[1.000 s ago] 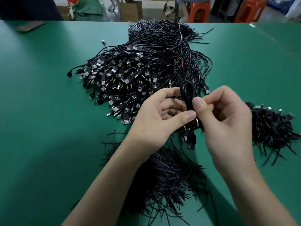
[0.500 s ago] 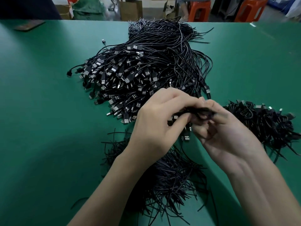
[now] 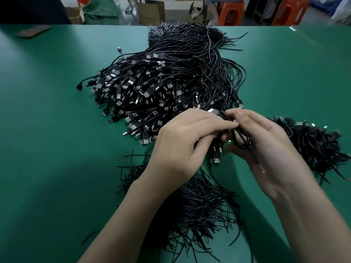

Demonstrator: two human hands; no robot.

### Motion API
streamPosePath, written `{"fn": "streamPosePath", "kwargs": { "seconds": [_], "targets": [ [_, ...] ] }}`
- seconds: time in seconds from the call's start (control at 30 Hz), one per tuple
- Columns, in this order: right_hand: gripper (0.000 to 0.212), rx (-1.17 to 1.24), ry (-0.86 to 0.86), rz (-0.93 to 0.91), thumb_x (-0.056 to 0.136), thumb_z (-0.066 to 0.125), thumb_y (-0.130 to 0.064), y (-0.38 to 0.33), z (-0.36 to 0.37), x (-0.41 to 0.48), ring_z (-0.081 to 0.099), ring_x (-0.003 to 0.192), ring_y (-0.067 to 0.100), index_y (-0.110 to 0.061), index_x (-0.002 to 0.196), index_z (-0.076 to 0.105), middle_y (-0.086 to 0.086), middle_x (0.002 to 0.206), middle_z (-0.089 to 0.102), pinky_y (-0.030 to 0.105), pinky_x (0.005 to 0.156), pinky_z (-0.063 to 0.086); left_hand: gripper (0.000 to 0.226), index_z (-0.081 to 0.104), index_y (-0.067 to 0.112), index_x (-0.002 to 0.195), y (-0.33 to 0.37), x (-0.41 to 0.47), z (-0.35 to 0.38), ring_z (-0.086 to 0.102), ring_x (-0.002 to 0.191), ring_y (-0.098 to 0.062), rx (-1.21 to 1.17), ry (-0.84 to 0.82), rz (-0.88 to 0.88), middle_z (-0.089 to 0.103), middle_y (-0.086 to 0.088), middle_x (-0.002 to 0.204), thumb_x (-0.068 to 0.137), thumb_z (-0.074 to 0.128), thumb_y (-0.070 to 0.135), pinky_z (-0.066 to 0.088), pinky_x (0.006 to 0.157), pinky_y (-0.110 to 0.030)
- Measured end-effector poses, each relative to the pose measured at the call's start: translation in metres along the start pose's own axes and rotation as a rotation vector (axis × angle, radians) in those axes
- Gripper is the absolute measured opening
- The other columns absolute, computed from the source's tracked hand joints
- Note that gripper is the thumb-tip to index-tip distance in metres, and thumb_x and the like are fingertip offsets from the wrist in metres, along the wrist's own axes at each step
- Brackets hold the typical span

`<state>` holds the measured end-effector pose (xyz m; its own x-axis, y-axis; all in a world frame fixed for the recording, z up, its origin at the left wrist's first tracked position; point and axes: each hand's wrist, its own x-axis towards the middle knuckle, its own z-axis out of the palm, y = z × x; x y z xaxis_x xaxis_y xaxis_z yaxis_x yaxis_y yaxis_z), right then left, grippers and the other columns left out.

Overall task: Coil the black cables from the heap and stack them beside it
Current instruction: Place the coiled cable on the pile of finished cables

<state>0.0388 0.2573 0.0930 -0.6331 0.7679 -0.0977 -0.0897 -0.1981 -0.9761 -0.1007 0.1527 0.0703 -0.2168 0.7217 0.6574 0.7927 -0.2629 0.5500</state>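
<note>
A big heap of black USB cables lies in the middle of the green table, plugs fanned toward me. At the heap's near edge both hands work one coiled black cable. My left hand pinches the coil from the left, fingers curled over it. My right hand lies palm up beneath it, and the strands cross its fingers. A USB plug hangs below the hands. A stack of coiled cables sits just right of my right hand.
A loose pile of thin black ties lies on the table under my forearms. A flat dark object rests at the far left corner. Orange stools and cardboard boxes stand beyond the far edge.
The coil went from upright between both hands to lying flat. My right hand turned palm up under it, and my left hand closed over it from the left.
</note>
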Motion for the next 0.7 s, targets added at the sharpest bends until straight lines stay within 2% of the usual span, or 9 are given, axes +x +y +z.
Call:
{"fn": "streamPosePath", "kwargs": {
  "seconds": [0.07,0.17,0.27,0.33,0.4,0.47,0.6,0.67,0.7],
  "targets": [
    [0.013,-0.108,0.08,-0.043,0.088,0.071,-0.032,-0.003,-0.012,0.004,0.07,0.078,0.01,-0.024,0.094,0.08,0.001,0.096,0.078,0.023,0.064,0.055,0.034,0.077,0.016,0.12,0.001,0.002,-0.001,0.064,0.117,-0.007,0.043,-0.042,-0.04,0.073,0.007,0.115,0.097,0.063,-0.006,0.052,0.1,-0.032],
    [0.007,-0.531,0.29,-0.193,0.093,0.072,-0.033,-0.006,-0.039,0.012,0.067,0.074,-0.003,-0.028,0.092,0.077,-0.009,0.085,0.076,0.019,0.068,0.048,0.033,0.075,0.028,0.119,-0.011,0.012,-0.015,0.064,0.111,0.004,0.135,0.083,-0.264,0.071,0.019,0.115,0.099,0.062,0.004,0.053,0.099,-0.023],
    [0.012,-0.943,0.42,-0.263,0.091,0.072,-0.04,-0.009,-0.06,0.014,0.063,0.074,-0.009,-0.028,0.093,0.073,-0.017,0.079,0.068,0.015,0.065,0.042,0.031,0.072,0.031,0.122,-0.04,0.026,-0.033,0.063,0.109,-0.002,0.348,0.176,-0.47,0.069,0.015,0.118,0.098,0.066,0.011,0.052,0.102,-0.027],
    [0.017,-1.112,0.446,-0.225,0.088,0.076,-0.038,-0.01,-0.069,0.015,0.064,0.075,0.001,-0.024,0.098,0.073,-0.013,0.081,0.067,0.021,0.069,0.047,0.031,0.07,0.027,0.127,-0.062,0.035,-0.042,0.061,0.115,-0.014,0.507,0.178,-0.548,0.067,0.007,0.125,0.099,0.066,0.014,0.048,0.103,-0.031],
    [0.031,-1.242,0.457,-0.136,0.087,0.078,-0.035,-0.009,-0.077,0.018,0.066,0.089,0.023,-0.017,0.112,0.072,0.002,0.093,0.07,0.037,0.082,0.054,0.032,0.069,0.025,0.131,-0.08,0.041,-0.048,0.06,0.117,-0.019,0.582,0.157,-0.607,0.063,0.003,0.13,0.101,0.065,0.018,0.042,0.096,-0.03],
    [0.047,-1.371,0.438,-0.017,0.088,0.077,-0.037,-0.009,-0.081,0.018,0.062,0.106,0.036,-0.016,0.128,0.067,0.013,0.11,0.068,0.048,0.091,0.053,0.029,0.07,0.024,0.128,-0.091,0.043,-0.049,0.062,0.111,-0.021,0.614,0.119,-0.641,0.062,0.002,0.128,0.099,0.069,0.026,0.042,0.089,-0.031],
    [0.066,-1.486,0.404,0.18,0.089,0.069,-0.054,-0.008,-0.084,0.016,0.043,0.13,0.038,-0.017,0.142,0.057,0.018,0.134,0.051,0.053,0.098,0.045,0.026,0.077,0.027,0.109,-0.094,0.048,-0.051,0.063,0.102,-0.021,0.642,0.082,-0.635,0.064,0.005,0.115,0.088,0.08,0.042,0.048,0.081,-0.037],
    [0.065,-1.484,0.407,0.17,0.09,0.065,-0.056,-0.01,-0.086,0.015,0.035,0.135,0.036,-0.017,0.141,0.058,0.015,0.141,0.045,0.054,0.105,0.039,0.021,0.076,0.032,0.1,-0.09,0.048,-0.054,0.065,0.093,-0.015,0.587,0.102,-0.644,0.067,0.01,0.099,0.084,0.083,0.044,0.049,0.077,-0.034],
    [0.062,-1.484,0.407,0.138,0.091,0.063,-0.056,-0.011,-0.085,0.014,0.033,0.136,0.036,-0.018,0.14,0.059,0.015,0.145,0.042,0.054,0.108,0.036,0.018,0.074,0.033,0.095,-0.088,0.047,-0.055,0.065,0.082,-0.008,0.489,0.118,-0.667,0.067,0.013,0.088,0.083,0.084,0.042,0.05,0.074,-0.032]
  ]
}}
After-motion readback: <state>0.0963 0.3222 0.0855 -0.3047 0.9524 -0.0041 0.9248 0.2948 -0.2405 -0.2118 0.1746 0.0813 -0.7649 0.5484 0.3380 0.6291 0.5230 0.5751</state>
